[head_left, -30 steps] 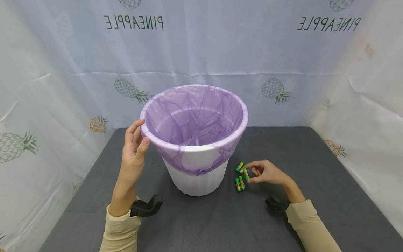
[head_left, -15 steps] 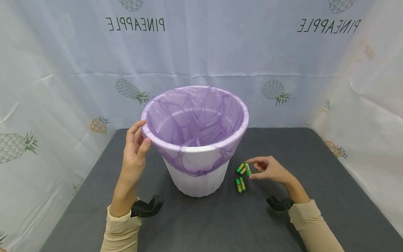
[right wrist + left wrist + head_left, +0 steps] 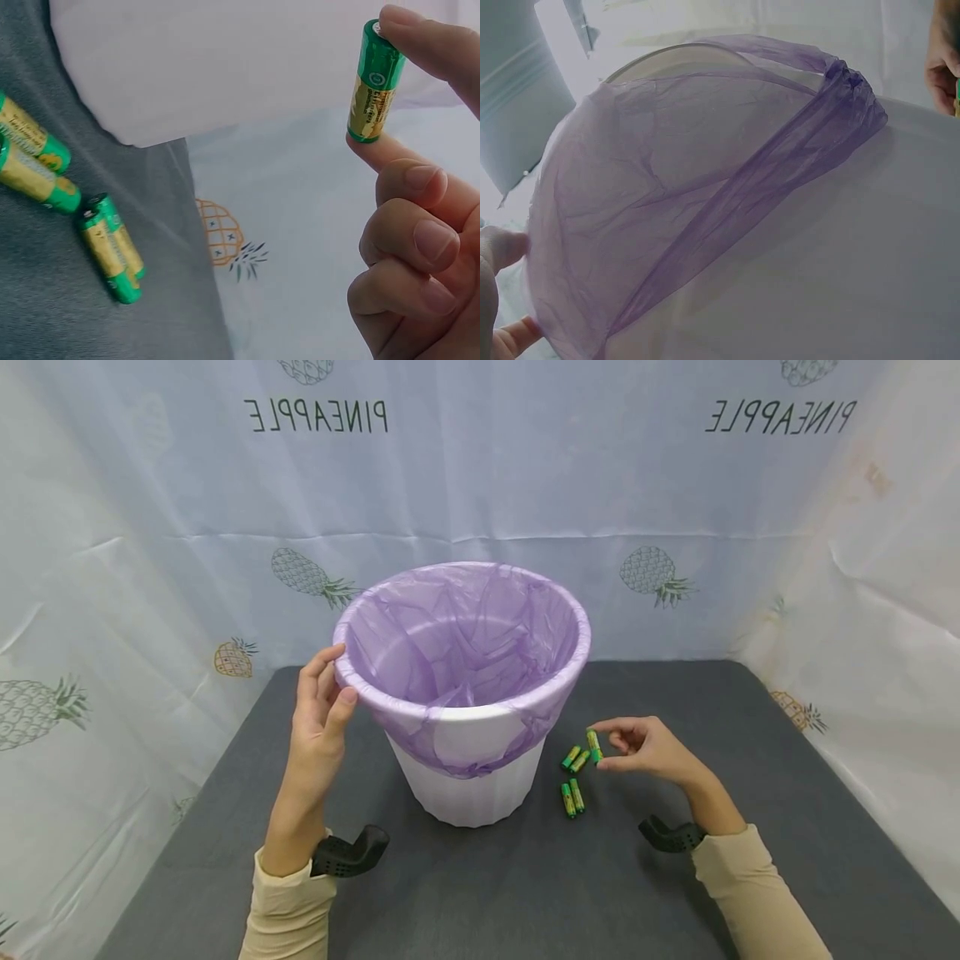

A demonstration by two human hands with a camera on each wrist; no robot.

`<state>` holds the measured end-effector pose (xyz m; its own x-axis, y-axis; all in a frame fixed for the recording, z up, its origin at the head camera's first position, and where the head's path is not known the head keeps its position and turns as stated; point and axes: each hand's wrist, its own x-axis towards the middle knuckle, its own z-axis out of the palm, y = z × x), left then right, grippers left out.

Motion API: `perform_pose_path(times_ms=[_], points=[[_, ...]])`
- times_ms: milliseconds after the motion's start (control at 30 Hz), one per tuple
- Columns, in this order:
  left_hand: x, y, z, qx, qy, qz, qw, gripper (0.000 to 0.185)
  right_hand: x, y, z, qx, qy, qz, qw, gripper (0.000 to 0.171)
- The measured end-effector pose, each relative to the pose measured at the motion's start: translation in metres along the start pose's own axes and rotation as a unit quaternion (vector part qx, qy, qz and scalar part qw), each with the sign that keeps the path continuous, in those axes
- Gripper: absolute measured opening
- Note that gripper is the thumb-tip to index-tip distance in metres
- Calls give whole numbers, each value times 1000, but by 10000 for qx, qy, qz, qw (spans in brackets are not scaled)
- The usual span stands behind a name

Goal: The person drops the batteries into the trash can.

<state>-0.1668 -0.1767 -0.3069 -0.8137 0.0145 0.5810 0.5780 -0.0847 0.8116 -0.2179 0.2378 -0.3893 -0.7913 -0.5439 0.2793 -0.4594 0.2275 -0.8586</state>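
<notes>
A green and gold battery (image 3: 595,747) is pinched lengthwise, end to end, between the thumb and index finger of my right hand (image 3: 651,748). In the right wrist view this battery (image 3: 375,82) appears raised, while the other fingers are curled in below it. My left hand (image 3: 318,718) touches the left side of a white trash bin (image 3: 467,802), thumb and fingertips spread along the rim. A purple bin liner (image 3: 465,652) covers the bin's inside and folds over the rim. Two batteries (image 3: 572,757) lie beside the bin, with another pair of batteries (image 3: 567,801) nearer me.
The dark grey tabletop (image 3: 480,902) carries the bin and loose batteries. Behind it hangs a pale curtain (image 3: 480,468) with pineapple prints, and similar cloth borders both sides. Black wrist cameras (image 3: 351,853) sit at both cuffs.
My right hand has lifted one battery away from the far group, moving up and slightly right. The left hand stays at the bin's rim, and the other batteries lie where they were.
</notes>
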Motion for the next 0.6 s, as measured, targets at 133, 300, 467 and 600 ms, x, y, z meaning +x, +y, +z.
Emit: perform_pose_path(times_ms=[133, 300, 467, 600], points=[[0, -2, -1, -43, -101, 133, 9999, 44, 3, -10, -3, 18, 31, -31, 10000, 43], [1, -4, -2, -111, -232, 299, 9992, 43, 3, -20, -8, -80, 169, -102, 9998, 43], [1, -4, -2, -138, -241, 333, 9991, 43, 4, -29, -13, 67, 231, -323, 9992, 41], [0, -5, -3, -117, -170, 275, 9994, 43, 7, -38, -17, 176, 301, -358, 9987, 42]])
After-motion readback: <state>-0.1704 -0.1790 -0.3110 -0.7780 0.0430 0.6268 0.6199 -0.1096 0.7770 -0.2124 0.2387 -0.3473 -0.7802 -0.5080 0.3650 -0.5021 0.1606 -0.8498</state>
